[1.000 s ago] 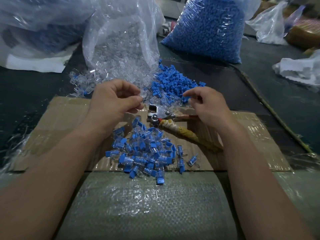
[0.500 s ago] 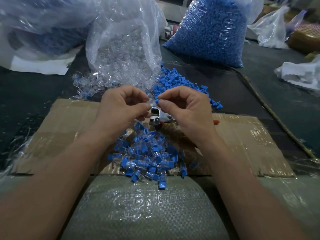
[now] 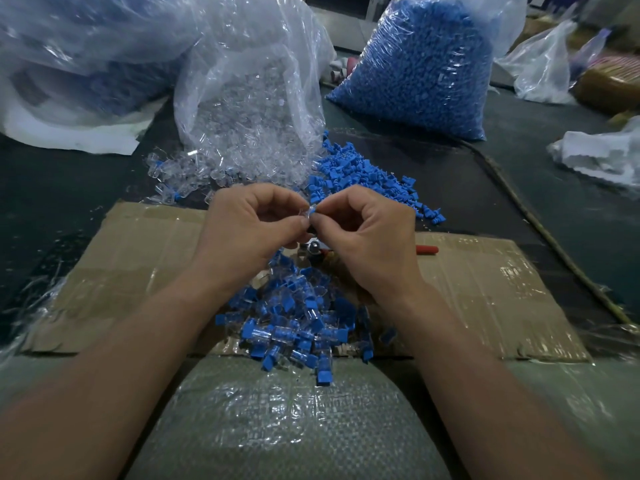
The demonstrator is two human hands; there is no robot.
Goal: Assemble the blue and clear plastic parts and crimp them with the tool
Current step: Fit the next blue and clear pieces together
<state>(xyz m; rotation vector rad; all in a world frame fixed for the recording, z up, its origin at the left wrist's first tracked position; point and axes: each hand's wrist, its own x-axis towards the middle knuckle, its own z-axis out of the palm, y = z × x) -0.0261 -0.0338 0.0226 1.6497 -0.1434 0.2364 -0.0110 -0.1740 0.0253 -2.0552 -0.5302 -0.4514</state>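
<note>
far beyond both hands, a stuffed bag of blue parts (image 3: 415, 71) is standing behind the right hand and an open bag of clear parts (image 3: 249, 109) is slumping behind the left, so by the look of it a great deal of stock is waiting to be joined. a taped cardboard sheet (image 3: 485, 289) is lying beneath the hands as the work surface. just under the wrists and nearer the body, a heap of assembled pieces (image 3: 298, 320) is spreading over the cardboard, which suggests many units are already joined, though whether each is crimped cannot be told. loose blue parts (image 3: 363, 181) are lying just past the right hand's knuckles, and loose clear parts (image 3: 180, 174) are scattered past the left hand. the crimping tool (image 3: 313, 249) is lying on the cardboard directly below the hands, mostly hidden by them, its red handle tip showing out beyond the right hand; nobody is holding it. the left hand (image 3: 249, 230) is pinching a clear part (image 3: 304, 213) between thumb and forefinger, and the right hand (image 3: 374, 237) is pinching a blue part (image 3: 312, 210) the same way, both with fingers curled. the two parts are meeting at the fingertips between the hands, apparently being pressed together; whether they are fully seated is too small to tell. crimping this piece is judged to be the step remaining.
</note>
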